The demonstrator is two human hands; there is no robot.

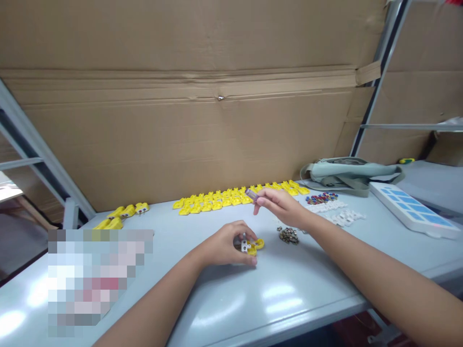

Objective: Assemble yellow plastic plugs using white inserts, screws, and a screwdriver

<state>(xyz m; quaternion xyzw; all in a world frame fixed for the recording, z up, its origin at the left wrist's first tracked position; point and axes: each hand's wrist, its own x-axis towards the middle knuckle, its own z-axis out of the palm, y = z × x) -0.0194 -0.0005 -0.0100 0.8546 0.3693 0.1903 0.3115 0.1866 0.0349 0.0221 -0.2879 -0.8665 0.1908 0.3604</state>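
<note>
**Two hands working over a pale bench, cardboard wall behind**

Left edge: a grey metal frame is slanting up past the bench. A pale blue-grey table is running the full width, glossy, catching light. A sheet of brown cardboard is standing as the back wall.

Far left on the table, a small cluster of yellow pieces is lying loose. A blurred patch is covering whatever sits in front of them.

Centre: the left hand is pinching a yellow and white part down against the table, fingers curled close around it. The part's long axis is running roughly left to right, its yellow loop end pointing right; finer detail cannot be told.

Behind, a long row of yellow pieces is lining the wall's foot.

The right hand is hovering above the table, fingertips narrowed on a small purplish item. Just beside its wrist, a heap of small dark metal bits is sitting.

Right: coloured small parts, white pieces, a grey-green bag, and a white tray with blue squares
</note>
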